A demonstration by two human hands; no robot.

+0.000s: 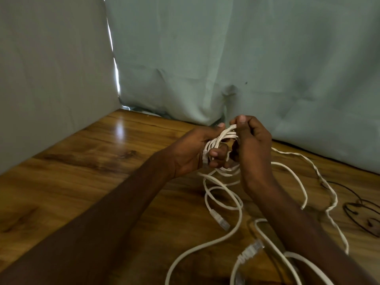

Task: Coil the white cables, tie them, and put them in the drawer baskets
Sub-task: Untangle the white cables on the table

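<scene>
Both our hands meet above the table (86, 161): left hand (193, 153) grips the coil (219, 140) of white cable, right hand (251, 140) pinches its top loop. Loose cable (226, 192) trails onto the wood below.

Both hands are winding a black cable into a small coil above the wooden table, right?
Not quite. The head view shows the left hand and right hand holding a white cable coil, not a black one, above the wooden table. A thin black wire lies untouched at the right.
</scene>
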